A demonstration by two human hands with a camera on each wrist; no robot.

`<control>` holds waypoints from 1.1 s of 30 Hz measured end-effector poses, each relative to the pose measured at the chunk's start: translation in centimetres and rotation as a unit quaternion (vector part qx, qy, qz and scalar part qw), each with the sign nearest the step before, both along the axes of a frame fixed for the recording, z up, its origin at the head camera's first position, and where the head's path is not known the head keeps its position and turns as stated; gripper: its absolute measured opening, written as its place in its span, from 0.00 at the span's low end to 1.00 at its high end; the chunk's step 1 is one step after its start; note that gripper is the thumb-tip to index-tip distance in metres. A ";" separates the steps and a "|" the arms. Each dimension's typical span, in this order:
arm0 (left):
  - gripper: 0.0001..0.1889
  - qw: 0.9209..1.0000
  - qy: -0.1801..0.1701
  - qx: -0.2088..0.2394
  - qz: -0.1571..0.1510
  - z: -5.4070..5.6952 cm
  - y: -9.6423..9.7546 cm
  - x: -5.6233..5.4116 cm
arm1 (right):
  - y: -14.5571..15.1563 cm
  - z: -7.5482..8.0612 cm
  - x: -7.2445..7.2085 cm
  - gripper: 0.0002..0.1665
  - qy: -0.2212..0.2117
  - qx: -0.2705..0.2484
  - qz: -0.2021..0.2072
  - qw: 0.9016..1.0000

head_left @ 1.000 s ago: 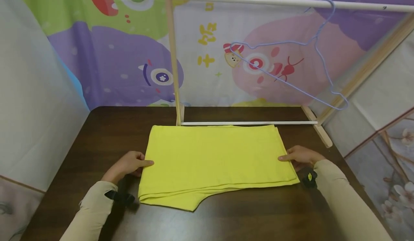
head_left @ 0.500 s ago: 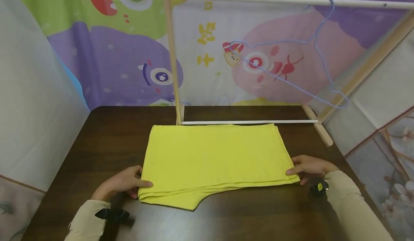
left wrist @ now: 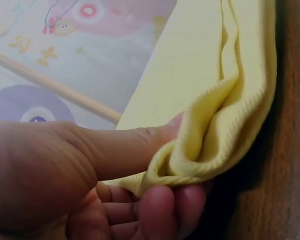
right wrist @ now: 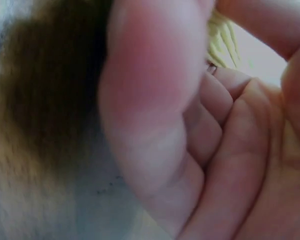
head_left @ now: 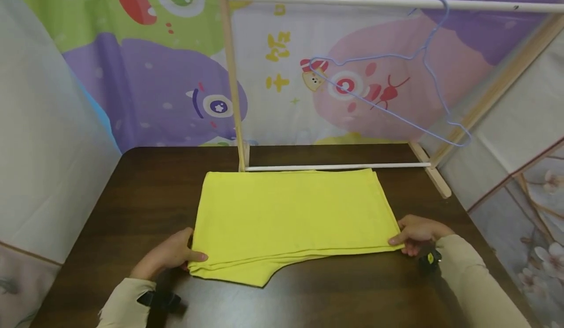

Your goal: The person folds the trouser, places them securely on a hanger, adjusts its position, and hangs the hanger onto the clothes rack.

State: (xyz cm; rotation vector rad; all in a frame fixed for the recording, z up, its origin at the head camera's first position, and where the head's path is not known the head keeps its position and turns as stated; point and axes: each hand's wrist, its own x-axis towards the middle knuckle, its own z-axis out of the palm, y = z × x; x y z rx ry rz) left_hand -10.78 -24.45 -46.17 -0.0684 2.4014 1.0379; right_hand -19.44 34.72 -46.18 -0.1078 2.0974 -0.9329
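A pair of folded yellow trousers [head_left: 295, 215] lies flat on the dark wooden table, a curved crotch part jutting out along the near side. At its lower left corner my left hand [head_left: 169, 254] pinches the layers, thumb on top and fingers beneath. Up close in the left wrist view, the rolled fabric edges [left wrist: 215, 125] sit between that thumb and the fingers. My right hand [head_left: 420, 232] grips the lower right corner with its thumb on top. Its curled fingers [right wrist: 150, 100] fill most of the right wrist view, where only a sliver of yellow cloth shows.
Behind the trousers stands a wood-and-white rack [head_left: 335, 166] on the table [head_left: 145, 191]. A blue wire hanger [head_left: 387, 112] hangs from its top bar, toward the right. A cartoon-printed curtain [head_left: 176, 88] covers the back, with pale panels at both sides.
Both hands have slid toward me along the side edges to the near corners, and now the fingers grip there. The trousers lie in nearly the same place.
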 end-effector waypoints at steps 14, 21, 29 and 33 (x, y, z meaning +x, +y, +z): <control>0.33 0.988 0.071 -0.138 -0.013 1.0 1.1 -3.0 | -0.8 1.7 -3.5 0.20 0.068 0.071 0.007 0.995; 0.32 0.993 0.072 -0.081 0.037 0.4 0.6 -8.1 | -2.7 2.0 -7.4 0.42 0.105 0.084 -0.056 0.989; 0.22 0.992 0.077 0.020 0.103 -1.1 -0.7 -12.8 | -4.1 0.9 -10.0 0.50 0.129 0.094 -0.133 0.978; 0.16 0.990 0.092 0.035 0.101 -1.4 -1.4 -13.2 | -4.4 0.6 -10.0 0.50 0.141 0.096 -0.136 0.976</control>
